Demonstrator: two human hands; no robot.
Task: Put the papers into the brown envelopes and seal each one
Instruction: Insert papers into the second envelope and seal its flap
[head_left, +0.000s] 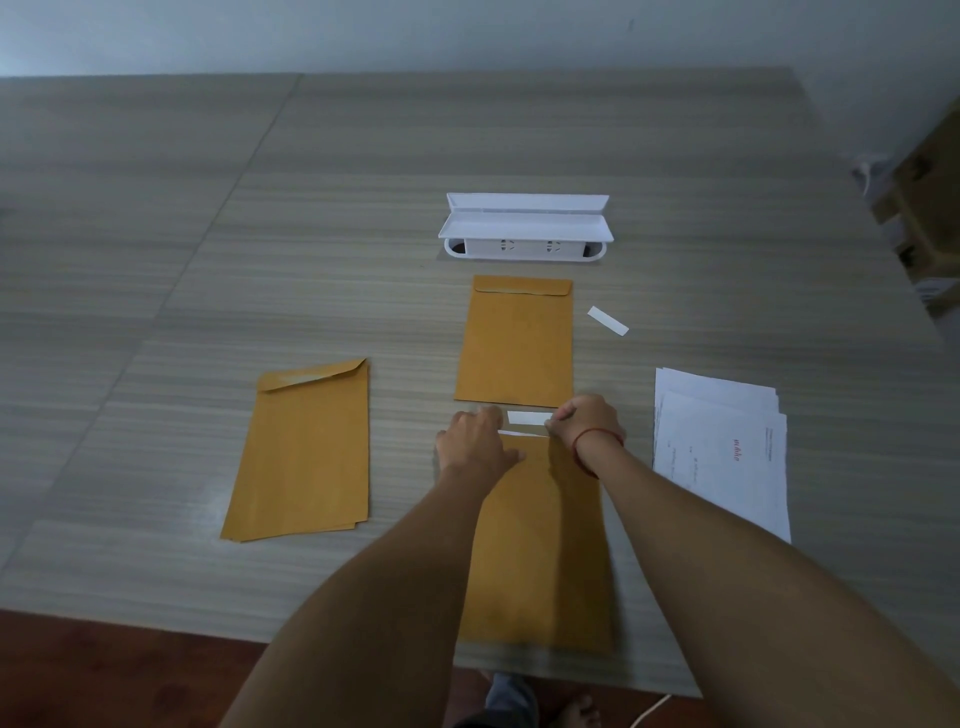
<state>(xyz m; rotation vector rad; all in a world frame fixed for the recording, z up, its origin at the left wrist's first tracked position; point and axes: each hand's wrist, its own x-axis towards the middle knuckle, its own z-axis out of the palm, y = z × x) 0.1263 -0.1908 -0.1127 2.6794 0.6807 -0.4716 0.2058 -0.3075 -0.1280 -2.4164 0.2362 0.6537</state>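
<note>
Near envelope (540, 545), matte brown kraft paper, lies flat at the wood-grain laminate table's (156, 260) front edge. Left hand (478, 441) presses flat on its top; right hand (584, 421) pinches the glossy white peel strip (527, 417). Printed papers (722, 447) fanned just right.

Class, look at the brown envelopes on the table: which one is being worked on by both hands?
The nearest envelope, under the left hand and right hand; the others lie untouched.
</note>
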